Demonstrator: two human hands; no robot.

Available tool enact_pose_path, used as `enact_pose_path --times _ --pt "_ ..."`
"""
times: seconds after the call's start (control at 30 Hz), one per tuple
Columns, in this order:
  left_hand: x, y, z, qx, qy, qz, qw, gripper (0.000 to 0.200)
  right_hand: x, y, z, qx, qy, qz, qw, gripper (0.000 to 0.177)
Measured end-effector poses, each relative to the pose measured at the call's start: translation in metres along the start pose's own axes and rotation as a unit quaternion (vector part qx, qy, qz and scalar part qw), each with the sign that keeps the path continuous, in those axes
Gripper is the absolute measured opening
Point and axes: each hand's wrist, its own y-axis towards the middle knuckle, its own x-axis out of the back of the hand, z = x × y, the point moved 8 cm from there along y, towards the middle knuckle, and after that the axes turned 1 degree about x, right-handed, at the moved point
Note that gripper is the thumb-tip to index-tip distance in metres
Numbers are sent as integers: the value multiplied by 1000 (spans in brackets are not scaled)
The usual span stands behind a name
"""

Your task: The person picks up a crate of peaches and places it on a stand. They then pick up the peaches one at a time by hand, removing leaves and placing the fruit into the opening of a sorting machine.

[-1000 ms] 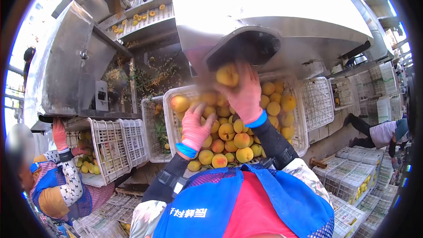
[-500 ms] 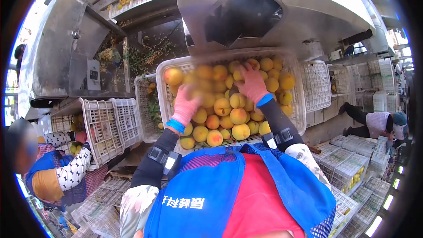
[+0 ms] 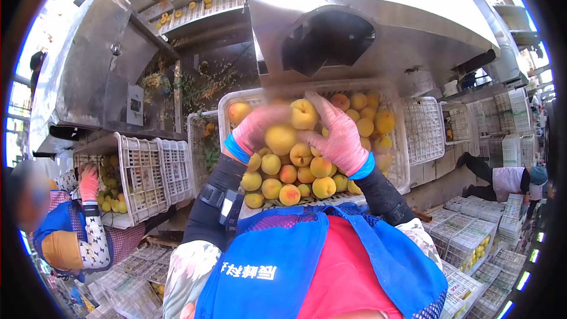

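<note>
A white plastic crate (image 3: pixel 404 172) heaped with yellow-orange peaches (image 3: pixel 323 186) stands in front of me, under the dark mouth of a steel chute (image 3: pixel 328 40). Both my hands wear pink gloves with blue cuffs. My left hand (image 3: pixel 257 127) cups a peach (image 3: pixel 280 139) from the left. My right hand (image 3: pixel 339 136) presses from the right against the same cluster, with another peach (image 3: pixel 303 113) at its fingertips. Both hands hover over the middle of the heap, blurred by motion.
A second crate (image 3: pixel 137 177) of smaller yellow fruit stands at the left, where another person's pink-gloved hand (image 3: pixel 89 181) reaches in. Empty white crates (image 3: pixel 426 130) sit at the right. A bent-over person (image 3: pixel 512 178) works far right. Stacked crates (image 3: pixel 466 242) lie below right.
Both hands came down from the chute mouth into the heap, then closed together around peaches in the middle. The other person's hand moved back into the left crate.
</note>
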Motion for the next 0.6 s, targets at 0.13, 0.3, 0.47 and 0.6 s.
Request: enact_pose_path --times 0.13,0.3,0.47,0.6 --pt "54 43 -2 -126 42 -36 990 35 7 18 -2 21 -78 -108 991 70" --pt "56 42 18 -124 -138 -74 980 45 16 42 -17 8 -180 -244 953 65" --pt "46 41 26 -135 -221 -12 966 53 2 91 -34 -23 -372 -237 897 61" --pt "39 48 18 -258 18 8 966 47 9 146 -43 6 -371 -252 894 55"
